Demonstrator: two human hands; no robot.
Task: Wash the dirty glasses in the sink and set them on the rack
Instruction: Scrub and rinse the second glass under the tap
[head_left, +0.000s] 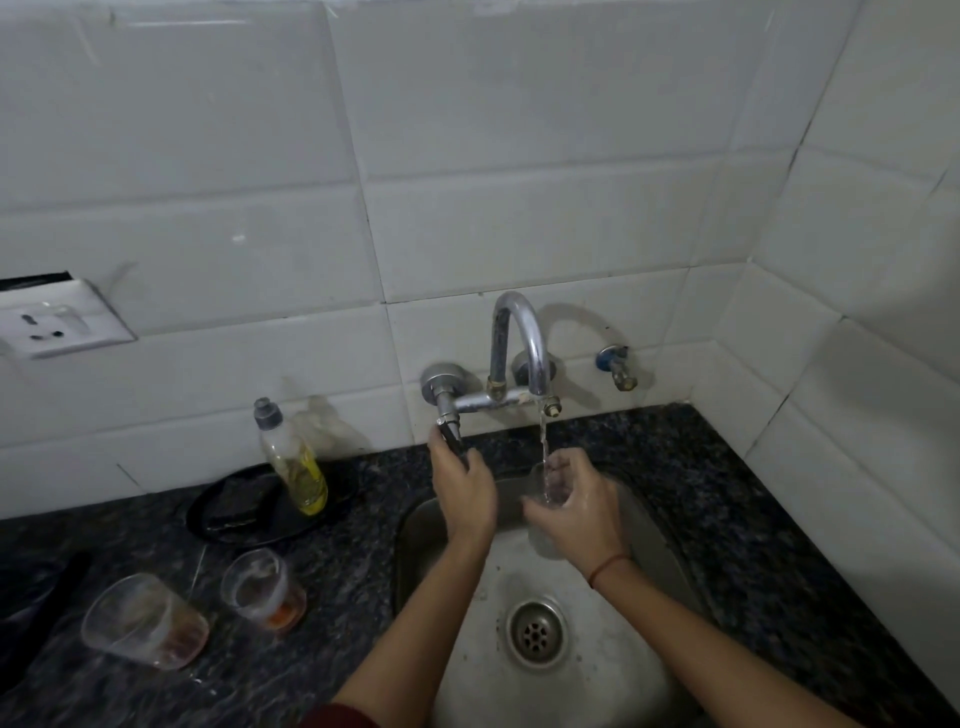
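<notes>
- I see the left hand (464, 491) clasping the black tap lever (451, 435)
- Right hand (582, 512) grips a clear glass (549, 480) under running water (544, 436), at the sink (410, 519) back edge

Open sink basin (613, 670) below tap spout (527, 332); soap bottle (296, 462) leftward.

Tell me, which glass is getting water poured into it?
The clear glass in the right hand, held under the stream from the tap above the sink. The other two glasses sit dirty on the counter, untouched.
</notes>
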